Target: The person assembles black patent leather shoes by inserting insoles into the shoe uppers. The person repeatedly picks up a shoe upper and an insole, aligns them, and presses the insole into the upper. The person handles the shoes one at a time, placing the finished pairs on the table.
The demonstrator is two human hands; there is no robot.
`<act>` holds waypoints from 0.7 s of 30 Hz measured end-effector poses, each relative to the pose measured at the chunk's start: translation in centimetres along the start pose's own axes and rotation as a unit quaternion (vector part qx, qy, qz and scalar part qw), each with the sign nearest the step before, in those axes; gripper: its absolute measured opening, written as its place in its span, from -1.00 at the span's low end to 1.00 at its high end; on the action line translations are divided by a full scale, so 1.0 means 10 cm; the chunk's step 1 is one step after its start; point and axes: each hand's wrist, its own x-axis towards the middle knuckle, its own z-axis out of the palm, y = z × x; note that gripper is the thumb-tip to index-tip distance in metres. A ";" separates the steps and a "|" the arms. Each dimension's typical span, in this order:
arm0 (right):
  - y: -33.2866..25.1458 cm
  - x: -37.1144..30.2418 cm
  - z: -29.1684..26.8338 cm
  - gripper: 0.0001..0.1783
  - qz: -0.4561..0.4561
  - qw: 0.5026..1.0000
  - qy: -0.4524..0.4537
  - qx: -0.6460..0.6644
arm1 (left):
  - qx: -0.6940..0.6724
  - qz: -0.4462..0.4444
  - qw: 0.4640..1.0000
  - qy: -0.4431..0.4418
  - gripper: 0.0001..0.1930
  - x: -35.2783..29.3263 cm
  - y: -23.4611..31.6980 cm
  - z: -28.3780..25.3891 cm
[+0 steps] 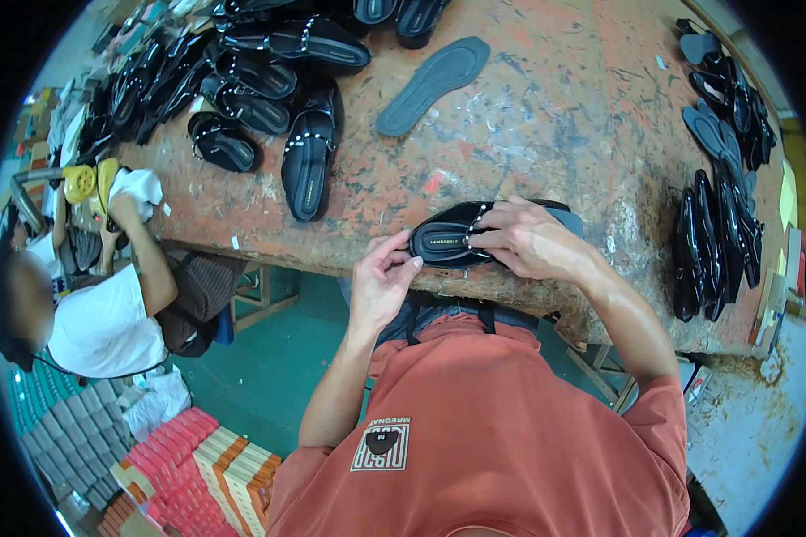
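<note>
Coral-red shirt cloth (510,412) is filling the lower middle of the head view, its wearer standing against the near edge of a scuffed, paint-stained workbench (546,116). Just beyond that edge, a black shoe (441,240) is lying sideways on the bench top, with a studded strap (476,231) crossing it and a dark insole showing. The right hand (528,237) is holding it from above, its fingers curling over the strap. The left hand (383,279) is touching the shoe's left end, thumb and forefinger standing narrowly apart at the rim; whether they are pinching it, I cannot tell. Some grey material (560,215) is showing behind the right hand.

Farther up the bench, a loose grey insole (434,85) is lying flat and slanting. To its left, a single black shoe (309,166) is resting in front of a crowded heap of similar shoes (264,80). Along the right side, glossy black shoes (703,246) are standing close together on their sides.

At the far left, a co-worker in a white top (107,327) is sitting at the bench, an arm reaching toward a yellow device (81,183) and a white cloth or bag (139,188). Pink stacks (175,465) and grey stacks (72,438) are rising from the green floor (242,394) below.
</note>
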 end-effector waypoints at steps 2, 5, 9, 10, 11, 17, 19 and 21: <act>0.00 0.01 0.04 -0.67 -0.001 1.000 0.005 -0.016 | -0.017 -0.007 1.000 0.005 -0.51 -0.01 0.02 0.02; -0.02 0.05 0.05 -0.69 0.000 0.999 -0.009 -0.032 | -0.020 -0.026 0.999 0.006 -0.52 0.00 0.09 0.03; -0.02 0.09 0.04 -0.71 -0.007 0.999 -0.013 -0.044 | -0.033 -0.013 0.999 0.024 -0.56 0.03 0.06 0.05; -0.02 0.10 0.05 -0.71 -0.008 0.999 -0.012 -0.051 | -0.013 -0.031 0.999 0.033 -0.59 0.04 0.06 0.05; -0.02 0.10 0.06 -0.71 -0.008 0.998 -0.012 -0.057 | 0.006 -0.050 0.998 0.043 -0.61 0.06 0.11 0.07; -0.14 -0.01 0.01 -0.64 0.039 0.990 -0.011 -0.134 | 0.252 0.020 0.965 0.072 -0.64 0.30 0.35 0.18; -0.34 -0.08 -0.25 -0.57 0.120 0.983 -0.007 -0.141 | 0.255 0.021 0.964 0.070 -0.63 0.30 0.35 0.17; -0.32 -0.34 -0.40 -0.43 0.275 0.950 0.141 0.040 | 0.244 0.030 0.967 0.071 -0.64 0.27 0.34 0.15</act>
